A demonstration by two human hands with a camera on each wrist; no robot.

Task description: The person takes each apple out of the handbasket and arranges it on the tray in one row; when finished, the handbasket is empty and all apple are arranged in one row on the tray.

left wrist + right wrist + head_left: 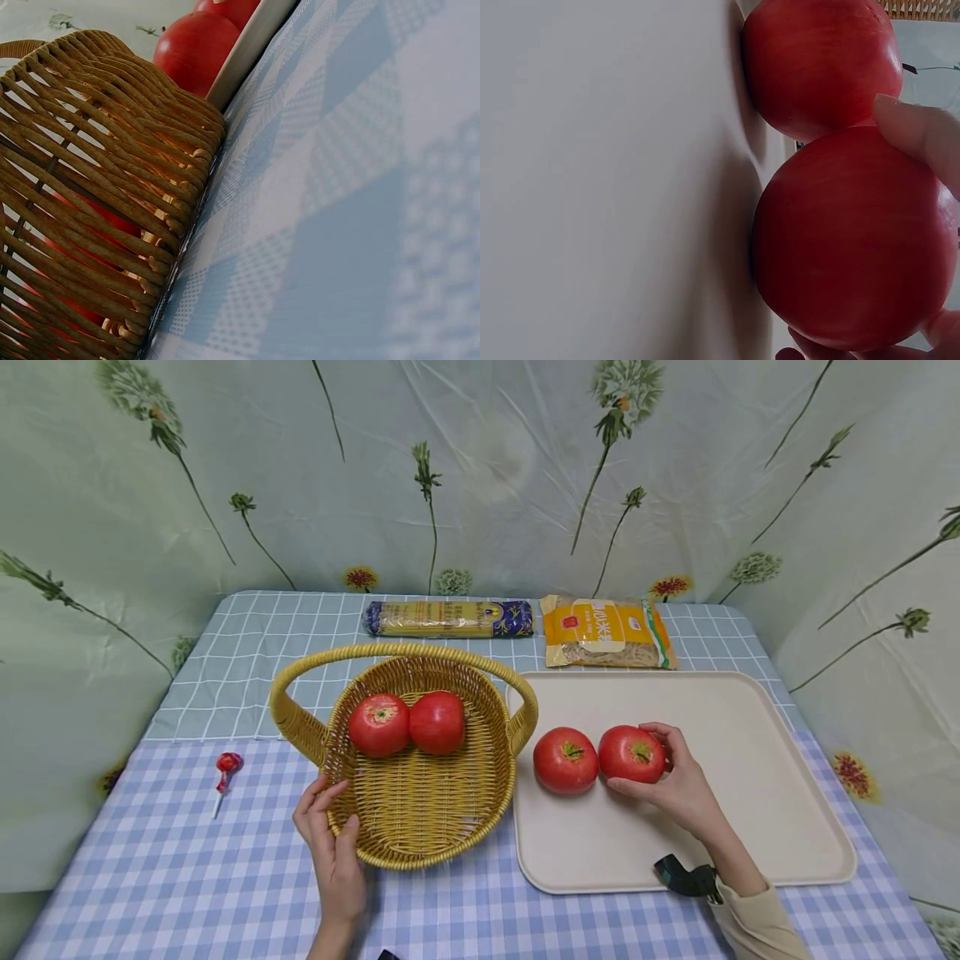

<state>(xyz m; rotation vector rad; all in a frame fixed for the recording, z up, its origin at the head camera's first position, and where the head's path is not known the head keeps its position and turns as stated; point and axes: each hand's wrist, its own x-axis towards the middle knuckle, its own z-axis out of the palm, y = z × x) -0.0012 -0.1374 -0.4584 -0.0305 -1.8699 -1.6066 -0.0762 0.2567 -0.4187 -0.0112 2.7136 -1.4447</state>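
Observation:
A round wicker basket (420, 852) with a tall arched handle stands left of centre, holding two red apples (380, 725) side by side at its back. At the basket's front-left rim, my left hand (337, 852) grips the edge with fingers and thumb. To the right, two more apples rest on a beige tray (720, 760). My right hand (682, 781) holds the right-hand apple (628, 753) between thumb and fingers; the other apple (566, 761) sits against its left side. In the right wrist view, the held apple (855, 240) appears to touch the tray.
A wrapped lollipop (228, 768) lies left of the basket. Along the back are a long pack of noodles (448, 619) and a yellow-orange food bag (609, 632), just behind the tray. Checked cloth (187, 877) covers the table, with a floral curtain behind.

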